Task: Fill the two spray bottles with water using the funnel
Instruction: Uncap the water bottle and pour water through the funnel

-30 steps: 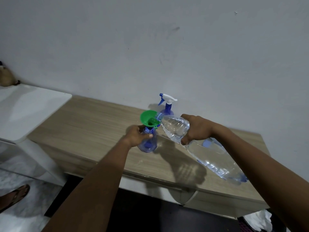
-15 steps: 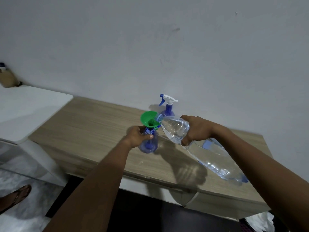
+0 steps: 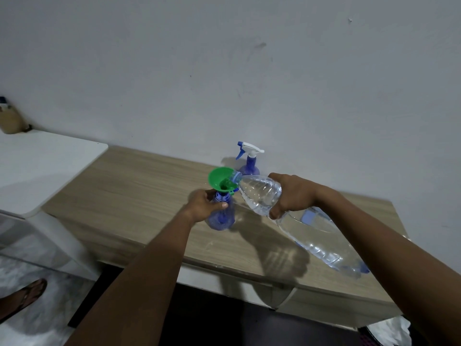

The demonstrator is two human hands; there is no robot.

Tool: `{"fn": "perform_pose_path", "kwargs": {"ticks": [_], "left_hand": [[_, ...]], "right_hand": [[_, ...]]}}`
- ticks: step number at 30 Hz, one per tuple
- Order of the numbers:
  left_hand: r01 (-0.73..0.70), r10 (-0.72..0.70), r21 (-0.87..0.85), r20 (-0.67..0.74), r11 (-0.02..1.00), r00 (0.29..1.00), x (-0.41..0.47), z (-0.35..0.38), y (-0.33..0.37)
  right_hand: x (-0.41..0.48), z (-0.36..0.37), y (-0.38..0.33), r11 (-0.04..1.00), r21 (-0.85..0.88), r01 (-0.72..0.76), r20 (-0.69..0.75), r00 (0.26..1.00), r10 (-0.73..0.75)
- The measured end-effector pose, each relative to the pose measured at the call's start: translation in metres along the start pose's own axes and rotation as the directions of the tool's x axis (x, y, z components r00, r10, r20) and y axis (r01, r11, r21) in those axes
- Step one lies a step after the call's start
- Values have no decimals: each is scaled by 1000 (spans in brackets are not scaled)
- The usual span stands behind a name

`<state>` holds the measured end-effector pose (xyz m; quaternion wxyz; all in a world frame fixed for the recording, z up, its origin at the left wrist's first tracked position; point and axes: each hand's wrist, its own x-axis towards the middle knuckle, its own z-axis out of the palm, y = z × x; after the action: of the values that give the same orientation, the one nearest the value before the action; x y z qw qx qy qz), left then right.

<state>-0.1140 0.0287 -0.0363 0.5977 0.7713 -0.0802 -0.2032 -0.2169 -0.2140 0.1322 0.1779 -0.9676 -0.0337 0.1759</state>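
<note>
A blue spray bottle (image 3: 222,218) without its head stands on the wooden table (image 3: 139,196), and my left hand (image 3: 203,204) grips its neck and shoulder. A green funnel (image 3: 220,179) sits in its mouth. My right hand (image 3: 291,194) holds a large clear water bottle (image 3: 311,228) tilted down, its mouth over the funnel's rim. Behind them, near the wall, a second blue spray bottle (image 3: 248,161) stands upright with its white trigger head on.
A white table (image 3: 37,168) adjoins the wooden one on the left, with a tan object (image 3: 11,121) at its far corner. A foot in a sandal (image 3: 22,298) stands on the floor at lower left. White crumpled material (image 3: 389,333) lies at lower right.
The hands, funnel and both bottles have held nearly the same pose. Only the camera view has shifted slightly.
</note>
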Motion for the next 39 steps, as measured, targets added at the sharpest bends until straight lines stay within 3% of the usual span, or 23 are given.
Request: {"fn": "perform_pose_path", "kwargs": {"ticks": [14, 23, 31, 39], "left_hand": [[-8, 8, 3, -11, 1000, 1000, -8, 2, 9], [-21, 21, -15, -15, 1000, 1000, -11, 2, 13], [-18, 17, -35, -12, 999, 1000, -10, 3, 14], [-42, 42, -50, -11, 998, 999, -9, 5, 16]], "right_hand": [[6, 2, 7, 999, 21, 41, -30, 999, -40], [7, 3, 18, 963, 259, 71, -225, 974, -11], [23, -1, 34, 914, 376, 154, -552, 830, 87], [64, 9, 53, 848, 501, 174, -715, 636, 292]]}}
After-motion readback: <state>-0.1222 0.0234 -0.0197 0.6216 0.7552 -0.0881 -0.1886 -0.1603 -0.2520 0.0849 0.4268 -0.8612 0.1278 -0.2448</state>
